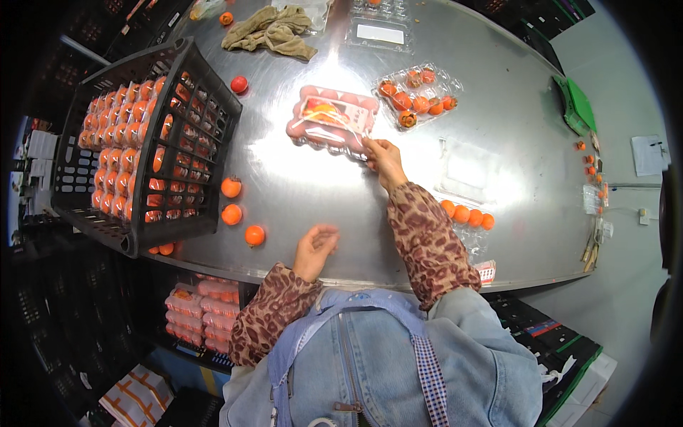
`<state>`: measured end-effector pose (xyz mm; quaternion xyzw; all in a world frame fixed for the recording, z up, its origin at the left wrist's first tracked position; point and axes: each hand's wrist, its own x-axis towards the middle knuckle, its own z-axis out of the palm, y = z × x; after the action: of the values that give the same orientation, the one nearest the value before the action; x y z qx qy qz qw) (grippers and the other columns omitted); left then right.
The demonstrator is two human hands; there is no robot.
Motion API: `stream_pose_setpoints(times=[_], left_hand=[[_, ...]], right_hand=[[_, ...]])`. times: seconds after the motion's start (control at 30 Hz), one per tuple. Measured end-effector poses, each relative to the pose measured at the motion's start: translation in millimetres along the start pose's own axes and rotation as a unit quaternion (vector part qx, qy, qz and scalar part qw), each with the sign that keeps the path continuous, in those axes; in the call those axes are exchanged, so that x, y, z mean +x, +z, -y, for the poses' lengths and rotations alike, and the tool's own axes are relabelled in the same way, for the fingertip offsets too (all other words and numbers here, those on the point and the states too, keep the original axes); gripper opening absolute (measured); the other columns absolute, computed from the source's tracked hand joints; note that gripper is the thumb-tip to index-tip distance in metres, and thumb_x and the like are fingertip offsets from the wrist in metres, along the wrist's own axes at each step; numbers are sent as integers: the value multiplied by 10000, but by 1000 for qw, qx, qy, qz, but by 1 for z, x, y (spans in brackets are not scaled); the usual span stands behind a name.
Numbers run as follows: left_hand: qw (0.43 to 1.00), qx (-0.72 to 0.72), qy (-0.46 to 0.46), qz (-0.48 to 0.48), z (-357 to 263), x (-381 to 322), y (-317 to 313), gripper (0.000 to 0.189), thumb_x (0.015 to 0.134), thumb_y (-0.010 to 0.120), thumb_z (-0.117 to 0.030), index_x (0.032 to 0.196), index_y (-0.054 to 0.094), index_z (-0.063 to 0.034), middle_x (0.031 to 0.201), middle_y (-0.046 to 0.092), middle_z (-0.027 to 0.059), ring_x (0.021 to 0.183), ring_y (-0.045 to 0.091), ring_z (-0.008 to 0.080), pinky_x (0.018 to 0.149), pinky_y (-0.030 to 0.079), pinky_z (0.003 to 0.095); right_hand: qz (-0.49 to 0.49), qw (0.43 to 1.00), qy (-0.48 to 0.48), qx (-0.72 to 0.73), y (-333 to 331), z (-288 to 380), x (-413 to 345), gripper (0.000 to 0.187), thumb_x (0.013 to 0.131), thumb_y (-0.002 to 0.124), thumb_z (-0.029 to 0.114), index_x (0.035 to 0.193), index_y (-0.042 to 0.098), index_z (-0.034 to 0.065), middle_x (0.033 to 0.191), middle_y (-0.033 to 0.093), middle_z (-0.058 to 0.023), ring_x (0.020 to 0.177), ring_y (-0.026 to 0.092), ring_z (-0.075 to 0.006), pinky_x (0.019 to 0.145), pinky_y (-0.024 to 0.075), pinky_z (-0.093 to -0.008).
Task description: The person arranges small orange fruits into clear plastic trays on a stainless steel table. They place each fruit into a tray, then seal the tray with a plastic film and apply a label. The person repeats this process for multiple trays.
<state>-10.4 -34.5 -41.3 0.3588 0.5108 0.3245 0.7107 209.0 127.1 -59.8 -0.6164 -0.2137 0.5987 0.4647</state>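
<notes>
My right hand (pixel 385 161) grips the near right corner of a closed, labelled clear plastic clamshell (pixel 333 140) full of orange fruit. The pack looks slightly blurred, and I cannot tell if it rests on the steel table. Near the table's front edge, my left hand (pixel 317 248) holds nothing, its fingers loosely curled and apart. To its left lie three loose persimmons (pixel 231 214). Beyond my right hand stands an open clamshell (pixel 419 101) with several persimmons in it. Under my right forearm, an orange row of fruit (pixel 468 215) sits in another clear tray, partly hidden by the sleeve.
A black plastic crate (pixel 144 235) packed with filled clamshells stands at the left of the steel table (pixel 352 235). A brown cloth (pixel 272 32) and empty clamshells (pixel 380 34) lie at the far side. Below the left edge are more stacked packs (pixel 203 312).
</notes>
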Motion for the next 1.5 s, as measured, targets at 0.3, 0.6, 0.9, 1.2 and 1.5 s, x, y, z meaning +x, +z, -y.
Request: stream_pose_setpoints(times=[0.3, 0.6, 0.9, 1.2, 1.5], left_hand=[[973, 14, 98, -209, 18, 24, -20, 503, 915, 599, -38, 1354, 352, -36, 1188, 534, 128, 829, 610, 160, 719, 526, 274], [995, -56, -19, -75, 42, 14, -33, 423, 912, 617, -32, 1274, 402, 13, 997, 605, 131, 834, 650, 198, 694, 566, 297], [990, -108, -41, -76, 51, 27, -27, 268, 904, 638, -46, 1123, 491, 5, 946, 612, 112, 797, 658, 202, 632, 582, 298], [977, -183, 2, -105, 69, 37, -18, 190, 916, 614, -116, 1099, 575, -89, 938, 647, 27, 792, 635, 137, 623, 539, 278], [963, -165, 60, -204, 66, 43, 6, 212, 809, 536, 16, 984, 593, -88, 798, 621, 54, 466, 507, 148, 378, 390, 285]], right_hand=[[32, 995, 82, -46, -79, -39, -120, 270, 878, 714, 241, 935, 527, 55, 704, 523, 29, 470, 389, -34, 389, 263, -213], [-54, 890, -209, -401, -93, -46, -187, 439, 858, 707, 214, 1176, 520, -23, 995, 601, -147, 881, 584, -262, 721, 477, -356], [98, 688, -485, -532, -1, -27, -149, 312, 841, 667, 143, 1130, 611, 42, 1198, 564, -126, 1195, 480, -339, 982, 383, -437], [230, 597, -529, -557, 66, -42, -120, 167, 832, 644, 198, 919, 615, 58, 944, 582, -117, 988, 539, -310, 1023, 337, -519], [284, 586, -530, -543, 66, -41, -111, 150, 816, 655, 169, 838, 604, 29, 906, 566, -160, 928, 512, -367, 938, 371, -511]])
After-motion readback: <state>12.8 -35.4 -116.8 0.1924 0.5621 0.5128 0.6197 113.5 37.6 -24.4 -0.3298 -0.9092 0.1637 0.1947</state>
